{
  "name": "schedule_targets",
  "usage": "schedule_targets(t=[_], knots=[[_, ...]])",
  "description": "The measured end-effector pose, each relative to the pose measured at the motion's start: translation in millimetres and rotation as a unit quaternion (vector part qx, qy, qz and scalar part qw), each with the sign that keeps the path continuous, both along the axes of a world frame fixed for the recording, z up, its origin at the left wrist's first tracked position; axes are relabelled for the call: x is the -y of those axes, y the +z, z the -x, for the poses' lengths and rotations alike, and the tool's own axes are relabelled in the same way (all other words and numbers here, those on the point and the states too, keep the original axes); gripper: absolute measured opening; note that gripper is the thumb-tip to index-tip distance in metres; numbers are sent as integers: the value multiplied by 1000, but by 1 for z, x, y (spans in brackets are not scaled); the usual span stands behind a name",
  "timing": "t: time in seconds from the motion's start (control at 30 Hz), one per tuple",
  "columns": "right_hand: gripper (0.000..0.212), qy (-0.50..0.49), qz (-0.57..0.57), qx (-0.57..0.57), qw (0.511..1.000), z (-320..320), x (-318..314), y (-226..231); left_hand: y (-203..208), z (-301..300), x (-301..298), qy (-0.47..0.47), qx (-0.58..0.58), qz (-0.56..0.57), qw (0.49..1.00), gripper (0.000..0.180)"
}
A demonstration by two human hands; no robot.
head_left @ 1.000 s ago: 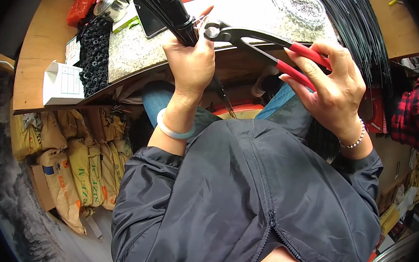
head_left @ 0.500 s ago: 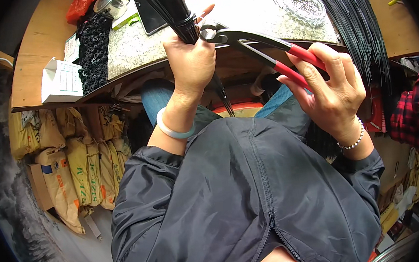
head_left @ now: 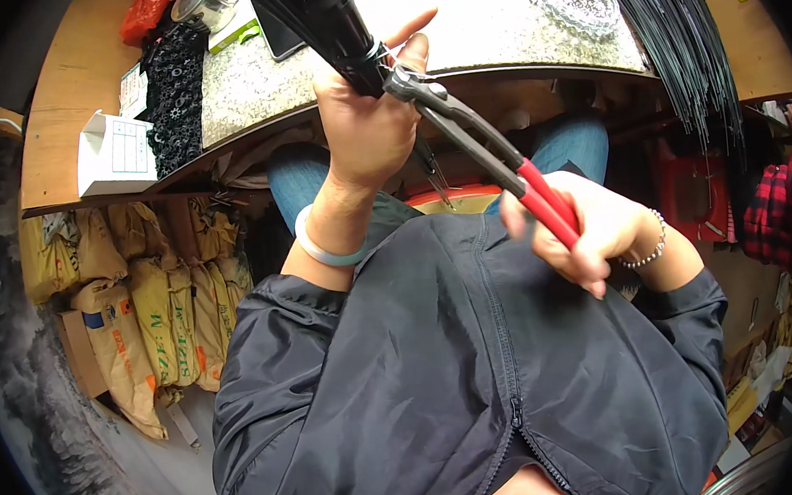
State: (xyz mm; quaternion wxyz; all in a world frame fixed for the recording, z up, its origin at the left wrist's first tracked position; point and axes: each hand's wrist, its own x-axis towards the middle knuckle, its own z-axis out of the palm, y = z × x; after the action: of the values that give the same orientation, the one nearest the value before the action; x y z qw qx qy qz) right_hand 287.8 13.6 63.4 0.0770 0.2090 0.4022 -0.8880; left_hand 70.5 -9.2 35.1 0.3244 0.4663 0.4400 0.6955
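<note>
My left hand (head_left: 370, 124) is closed round a black umbrella frame (head_left: 342, 30), a bundle of thin ribs about a shaft. Its thumb and forefinger point up past the frame, away from me. The frame slants from the upper left, and its thin rod ends show below the hand. A thin wire (head_left: 388, 54) sticks out at the black collar. My right hand (head_left: 589, 223), partly blurred, grips the red handles of end-cutting pincers (head_left: 486, 147). The handles are nearly together, and the pincers' jaws are at the wire, beside my left thumb.
A stone-topped workbench (head_left: 491, 40) spans the far side. On it lie black small parts (head_left: 175, 102), a white box (head_left: 117, 153), a phone (head_left: 278, 29), a glass dish (head_left: 575, 1) and a bundle of black rods (head_left: 672, 30). Sacks (head_left: 115, 344) stand at left.
My right hand has swung down and toward me with the pincers, whose handles have come together and now slope steeply. My left hand still holds the umbrella frame, slightly shifted.
</note>
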Motion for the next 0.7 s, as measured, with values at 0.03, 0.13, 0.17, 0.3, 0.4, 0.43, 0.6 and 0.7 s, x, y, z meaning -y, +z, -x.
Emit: schedule_targets(t=[0.03, 0.13, 0.17, 0.3, 0.4, 0.43, 0.6, 0.7], knots=[[53, 11, -62, 33, 997, 4, 1, 1, -1, 0, 1, -1, -1, 3, 1000, 37], [49, -118, -669, 10, 734, 1, 6, -14, -1, 2, 0, 36, -57, 2, 998, 37], [46, -165, -781, 1, 603, 2, 4, -16, -3, 4, 0, 20, -28, 7, 999, 36], [45, 59, 10, -35, 998, -9, -7, 5, -6, 2, -1, 23, -108, -48, 993, 21], [53, 13, -221, -16, 975, 1, -1, -1, -11, 2, 0, 20, -56, -9, 998, 21], [54, -84, -458, -8, 885, 4, 5, -4, -11, 3, 0, 20, -30, 11, 999, 22], [51, -17, -200, 69, 977, 2, -2, 21, -11, 2, 0, 15, -68, -21, 997, 20], [57, 58, -225, 81, 969, 13, -3, 26, -2, 1, 3, 16, -62, 12, 998, 20]])
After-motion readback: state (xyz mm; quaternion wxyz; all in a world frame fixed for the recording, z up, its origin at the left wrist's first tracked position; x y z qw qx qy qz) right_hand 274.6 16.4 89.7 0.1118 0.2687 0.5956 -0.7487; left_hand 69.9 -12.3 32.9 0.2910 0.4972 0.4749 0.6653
